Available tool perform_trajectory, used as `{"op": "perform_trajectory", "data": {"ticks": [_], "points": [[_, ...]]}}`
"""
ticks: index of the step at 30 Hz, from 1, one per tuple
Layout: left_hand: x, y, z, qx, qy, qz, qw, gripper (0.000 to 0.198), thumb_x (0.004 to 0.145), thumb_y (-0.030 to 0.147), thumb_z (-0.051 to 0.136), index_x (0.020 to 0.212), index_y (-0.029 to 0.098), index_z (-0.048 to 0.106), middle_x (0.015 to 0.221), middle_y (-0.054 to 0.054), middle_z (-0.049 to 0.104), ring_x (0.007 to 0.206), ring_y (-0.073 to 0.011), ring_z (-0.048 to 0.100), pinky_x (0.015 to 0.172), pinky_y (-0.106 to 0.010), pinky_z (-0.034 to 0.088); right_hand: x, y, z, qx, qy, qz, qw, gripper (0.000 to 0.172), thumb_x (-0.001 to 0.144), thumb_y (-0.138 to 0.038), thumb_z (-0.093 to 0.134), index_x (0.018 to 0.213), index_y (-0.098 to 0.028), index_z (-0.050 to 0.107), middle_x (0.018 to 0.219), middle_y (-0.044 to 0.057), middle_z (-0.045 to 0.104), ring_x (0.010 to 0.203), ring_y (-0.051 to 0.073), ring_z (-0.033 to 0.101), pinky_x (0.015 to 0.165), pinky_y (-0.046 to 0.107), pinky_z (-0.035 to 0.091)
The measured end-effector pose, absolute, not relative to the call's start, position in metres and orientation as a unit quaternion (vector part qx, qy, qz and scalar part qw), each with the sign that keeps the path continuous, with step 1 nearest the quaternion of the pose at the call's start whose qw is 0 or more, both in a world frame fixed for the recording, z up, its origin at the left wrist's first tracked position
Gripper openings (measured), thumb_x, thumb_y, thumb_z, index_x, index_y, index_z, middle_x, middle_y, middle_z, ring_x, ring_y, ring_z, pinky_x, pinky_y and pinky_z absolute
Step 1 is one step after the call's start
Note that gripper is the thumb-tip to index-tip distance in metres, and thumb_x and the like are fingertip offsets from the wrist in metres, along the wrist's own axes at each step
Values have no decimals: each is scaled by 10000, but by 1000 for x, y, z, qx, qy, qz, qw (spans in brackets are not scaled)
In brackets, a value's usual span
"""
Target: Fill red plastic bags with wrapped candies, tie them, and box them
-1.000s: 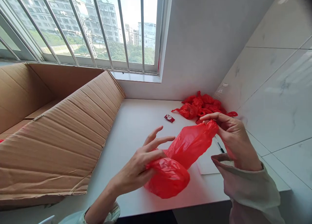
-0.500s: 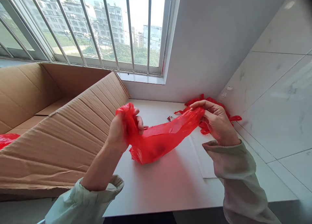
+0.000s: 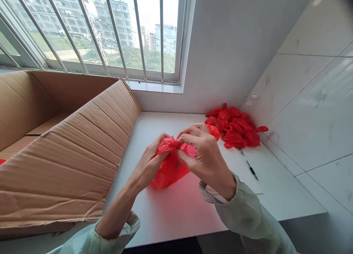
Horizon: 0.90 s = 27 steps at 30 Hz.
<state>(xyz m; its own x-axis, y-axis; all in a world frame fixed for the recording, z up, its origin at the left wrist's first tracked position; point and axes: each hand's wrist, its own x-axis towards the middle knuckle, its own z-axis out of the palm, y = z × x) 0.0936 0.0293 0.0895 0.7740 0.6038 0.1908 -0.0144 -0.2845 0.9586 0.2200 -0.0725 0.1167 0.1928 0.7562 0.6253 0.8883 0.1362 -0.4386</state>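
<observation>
A thin red plastic bag [image 3: 169, 171] hangs gathered between both hands above the white table. My left hand [image 3: 151, 158] is closed on its bunched upper edge, thumb and fingers pinching the film. From the other side, my right hand [image 3: 202, 147] pinches the same bunch, its fingertips close to the left ones. The bag's lower part droops beneath the hands. Part of it is hidden behind the right hand.
A large open cardboard box [image 3: 79, 143] stands at the left. Crumpled red bags [image 3: 234, 123] lie in the back right corner. A pen [image 3: 249, 165] rests by a white sheet [image 3: 239, 169] on the white table [image 3: 171, 221]. Behind is a barred window [image 3: 118, 36].
My hands have come together from far apart, the right moving left and the left moving right. The bag, stretched out before, is now bunched between them. The pen has come into view.
</observation>
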Motion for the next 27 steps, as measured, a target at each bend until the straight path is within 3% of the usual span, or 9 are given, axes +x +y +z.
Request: {"op": "perform_trajectory", "data": {"ticks": [3, 6, 10, 12, 14, 17, 20, 22, 27], "points": [[84, 32, 83, 763, 128, 191, 604, 243, 862, 464, 481, 876, 228, 534, 730, 11, 594, 652, -159, 537, 572, -237, 400, 227, -68, 123, -664, -590, -94, 450, 56, 813, -224, 615, 780, -238, 658, 928, 24, 661, 978, 229, 517, 837, 381, 477], [79, 33, 74, 824, 114, 155, 533, 237, 874, 390, 522, 737, 196, 532, 642, 35, 499, 565, -111, 421, 531, -224, 330, 238, -73, 127, -677, -613, -147, 381, 69, 818, -268, 620, 822, -226, 675, 1044, 48, 648, 1116, 270, 468, 930, 433, 434], [79, 35, 65, 806, 161, 223, 523, 389, 954, 396, 382, 643, 177, 466, 616, 29, 414, 573, -108, 348, 547, -248, 273, 264, -92, 114, -735, -598, -232, 220, 510, 719, -464, 725, 1170, -256, 608, 1289, 105, 548, 1292, 417, 314, 1002, 693, 227], [79, 39, 62, 768, 162, 257, 564, 379, 951, 410, 393, 666, 177, 487, 636, 20, 440, 615, -120, 393, 591, -252, 305, 281, -104, 104, -770, -580, -207, 167, 611, 709, -424, 745, 1269, -287, 541, 1254, 113, 573, 1207, 408, 438, 930, 672, 336], [81, 42, 62, 720, 168, 289, 608, 354, 937, 418, 428, 691, 178, 513, 638, 18, 461, 641, -127, 427, 633, -255, 335, 295, -114, 98, -786, -582, -127, 164, 410, 807, -286, 656, 1210, -284, 586, 1080, 76, 656, 977, 290, 609, 814, 485, 490], [87, 43, 64, 652, 209, 332, 649, 302, 913, 435, 460, 763, 183, 534, 587, 43, 406, 576, -111, 399, 589, -243, 327, 300, -122, 104, -756, -600, -59, 254, 214, 891, -172, 506, 1000, -247, 674, 892, 22, 693, 754, 166, 654, 668, 293, 515], [93, 36, 73, 671, 280, 351, 590, 257, 894, 443, 470, 860, 191, 508, 578, 69, 327, 518, -99, 335, 514, -229, 279, 286, -121, 123, -704, -604, -140, 346, 179, 871, -176, 553, 990, -243, 668, 924, 2, 707, 785, 150, 656, 700, 267, 506], [94, 26, 82, 737, 298, 310, 521, 284, 862, 456, 524, 987, 206, 474, 654, 54, 423, 593, -120, 430, 545, -231, 337, 271, -115, 137, -671, -614, -193, 366, 174, 848, -169, 587, 994, -237, 654, 930, -1, 707, 805, 149, 644, 718, 262, 491], [92, -2, 89, 879, 175, 178, 405, 603, 631, 492, 746, 1115, 243, 485, 1000, -28, 582, 880, -232, 551, 716, -332, 459, 227, -84, 147, -597, -721, -187, 297, 54, 877, -206, 562, 904, -198, 609, 737, -17, 674, 658, 119, 582, 553, 236, 364]]}}
